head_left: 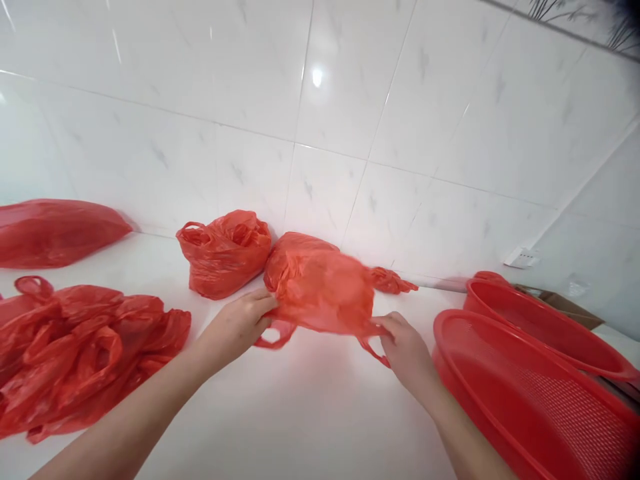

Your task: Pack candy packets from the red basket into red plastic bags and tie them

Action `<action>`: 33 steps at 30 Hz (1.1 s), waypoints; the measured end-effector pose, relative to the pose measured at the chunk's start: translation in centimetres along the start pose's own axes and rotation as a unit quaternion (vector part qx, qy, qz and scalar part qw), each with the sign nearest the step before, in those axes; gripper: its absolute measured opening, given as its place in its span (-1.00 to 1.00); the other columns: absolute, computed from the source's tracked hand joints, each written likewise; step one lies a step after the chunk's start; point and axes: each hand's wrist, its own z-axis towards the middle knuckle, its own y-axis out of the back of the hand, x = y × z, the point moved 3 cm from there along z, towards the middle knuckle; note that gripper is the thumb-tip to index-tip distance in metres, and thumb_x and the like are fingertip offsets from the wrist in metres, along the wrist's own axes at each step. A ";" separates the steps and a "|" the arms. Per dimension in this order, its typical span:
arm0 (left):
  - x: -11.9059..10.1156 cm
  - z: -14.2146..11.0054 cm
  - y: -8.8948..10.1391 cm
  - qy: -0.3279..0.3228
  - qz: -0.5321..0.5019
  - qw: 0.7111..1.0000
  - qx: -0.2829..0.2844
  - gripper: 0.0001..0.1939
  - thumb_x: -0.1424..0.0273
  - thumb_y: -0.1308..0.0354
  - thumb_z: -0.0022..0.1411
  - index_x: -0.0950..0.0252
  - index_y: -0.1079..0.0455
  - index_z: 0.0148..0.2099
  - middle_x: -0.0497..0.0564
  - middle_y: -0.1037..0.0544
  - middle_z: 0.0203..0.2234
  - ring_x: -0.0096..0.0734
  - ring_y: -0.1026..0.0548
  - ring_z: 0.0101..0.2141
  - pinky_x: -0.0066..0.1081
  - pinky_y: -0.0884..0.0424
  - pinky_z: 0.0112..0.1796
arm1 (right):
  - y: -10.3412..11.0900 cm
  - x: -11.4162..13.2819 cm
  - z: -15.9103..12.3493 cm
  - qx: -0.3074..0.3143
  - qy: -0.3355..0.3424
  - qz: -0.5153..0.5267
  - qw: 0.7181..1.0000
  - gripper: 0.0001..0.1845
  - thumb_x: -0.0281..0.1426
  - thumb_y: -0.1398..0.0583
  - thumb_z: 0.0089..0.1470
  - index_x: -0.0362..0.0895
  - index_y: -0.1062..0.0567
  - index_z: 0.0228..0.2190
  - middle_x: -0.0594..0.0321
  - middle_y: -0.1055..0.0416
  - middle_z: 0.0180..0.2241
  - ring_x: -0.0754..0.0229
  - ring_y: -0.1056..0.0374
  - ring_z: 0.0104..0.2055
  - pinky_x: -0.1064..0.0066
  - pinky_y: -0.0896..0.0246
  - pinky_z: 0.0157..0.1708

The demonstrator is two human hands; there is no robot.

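Note:
Both my hands hold a red plastic bag point(320, 287) just above the white counter point(300, 413), in the middle of the view. My left hand point(235, 327) pinches its left edge near one handle loop. My right hand point(407, 350) grips its right edge by the other handle. The bag looks blurred by motion. Behind it to the left stands a filled, knotted red bag point(225, 253). A small twisted red bag end point(393, 280) lies behind it to the right.
A heap of loose red plastic bags point(75, 353) lies at the left front. Another stuffed red bag point(50, 230) lies at the far left. Two red mesh baskets point(540, 393) sit at the right. A white tiled wall point(320, 100) backs the counter.

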 end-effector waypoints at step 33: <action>2.9 -3.4 -6.3 0.330 -0.728 0.599 -0.047 -0.91 0.53 -0.12 0.13 0.35 -0.34 -0.43 -0.05 -0.45 -0.55 -0.48 -0.47 -0.55 -0.49 -0.45 -0.51 | -4.5 -4.2 -0.2 0.098 -0.426 0.680 0.589 -0.83 -0.41 -0.24 -0.02 -0.19 -0.47 -0.31 0.15 -0.53 -0.31 0.10 -0.45 -0.22 0.28 -0.34 -0.14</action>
